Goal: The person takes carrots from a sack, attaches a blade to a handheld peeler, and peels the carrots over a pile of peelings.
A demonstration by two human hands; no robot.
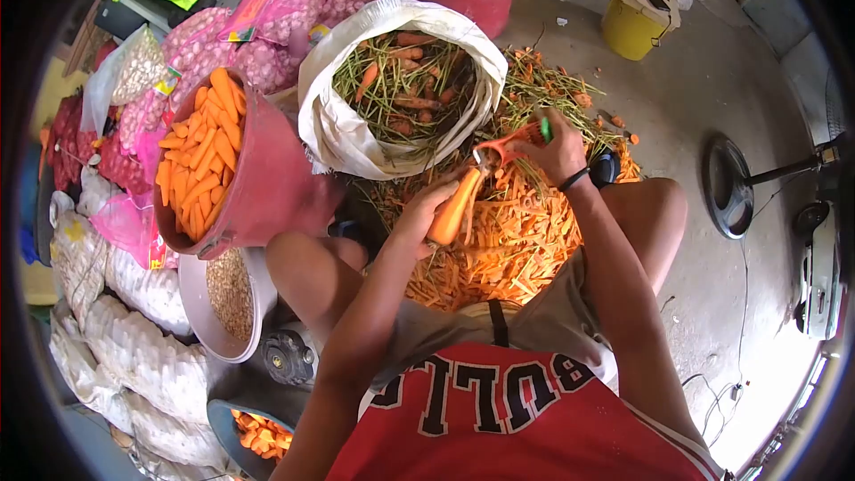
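My left hand (430, 207) is closed around a carrot (456, 207), which looks mostly peeled and tilts up toward the right. In my right hand (561, 148) is a peeler (509, 144) with an orange frame and a bit of green at its handle. The peeler's head is at the carrot's upper end. Below both hands lies a large heap of carrot peelings (521, 245) between my legs. Just beyond my hands stands a white sack (318, 116), its rim rolled down, holding unpeeled carrots (414, 102) and green stalks.
At left a tilted red bucket (267, 178) holds peeled carrots (203, 156). Beneath it are a pale basin (191, 303) of small tan pieces and a container of cut carrots (261, 434). Pink net bags (267, 13) lie behind. A fan base (726, 185) and yellow bucket (634, 27) stand right.
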